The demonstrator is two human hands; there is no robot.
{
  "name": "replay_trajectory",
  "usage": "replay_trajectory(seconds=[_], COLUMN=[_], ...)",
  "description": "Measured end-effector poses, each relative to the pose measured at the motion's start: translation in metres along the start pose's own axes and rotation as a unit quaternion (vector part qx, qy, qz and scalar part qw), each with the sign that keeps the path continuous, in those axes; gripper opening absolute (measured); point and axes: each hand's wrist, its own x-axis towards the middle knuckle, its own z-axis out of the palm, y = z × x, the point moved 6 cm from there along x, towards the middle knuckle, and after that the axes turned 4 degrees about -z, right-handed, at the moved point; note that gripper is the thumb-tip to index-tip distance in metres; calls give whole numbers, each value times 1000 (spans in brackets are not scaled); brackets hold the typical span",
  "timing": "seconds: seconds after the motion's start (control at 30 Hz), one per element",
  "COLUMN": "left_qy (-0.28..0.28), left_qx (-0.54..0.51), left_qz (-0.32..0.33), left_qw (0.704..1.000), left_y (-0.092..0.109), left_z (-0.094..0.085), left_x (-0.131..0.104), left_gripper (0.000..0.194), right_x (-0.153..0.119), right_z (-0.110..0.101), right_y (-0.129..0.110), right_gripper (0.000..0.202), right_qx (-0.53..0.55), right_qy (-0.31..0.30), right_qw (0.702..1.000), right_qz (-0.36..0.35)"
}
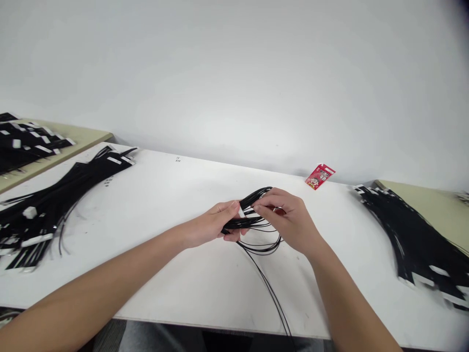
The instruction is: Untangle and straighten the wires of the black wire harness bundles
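A coiled bundle of thin black cables (240,223) is held above the white table, between my two hands. My left hand (229,217) grips the coil's left side, its thumb beside a small white piece (241,212) on the cables. My right hand (284,212) is closed at the coil's upper right, thumb and fingers pinching the black strands. Loose loops droop below the coil, and a few cable ends trail down past the table's front edge. Exactly which strands the right fingers hold is partly hidden.
Piles of black cables with white ends lie on the table at left (73,181) and right (410,234). More cables (29,142) rest on a beige board (91,135) at far left. A red packet (315,182) lies near the wall. Another beige surface (421,198) is at right.
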Motion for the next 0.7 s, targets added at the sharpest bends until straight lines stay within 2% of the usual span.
replay_trajectory(seconds=[0.1,0.17,0.27,0.43,0.5,0.6,0.7], left_qy=[6,3,-1,27,37,51,69], left_qx=[13,8,-23,-80,-92,-101,-112], left_qz=[0,4,3,2,-1,4,21], left_qw=[1000,1000,1000,996,995,994,991], left_y=[2,3,4,4,4,6,7], left_z=[-1,-1,-2,-8,-9,-11,-14], left_x=[0,0,0,-1,-2,-3,-3], left_gripper=[48,50,51,42,42,47,49], right_x=[0,-1,1,2,1,-1,-4], right_z=[-7,-13,-23,-27,-28,-23,-7], right_y=[14,22,29,35,39,45,42], right_gripper=[13,19,26,39,47,49,37], right_qx=[94,153,170,106,88,86,93], right_qy=[-26,-15,40,124,136,81,-44], right_qw=[989,974,969,971,971,970,965], right_qz=[115,164,174,172,177,213,240])
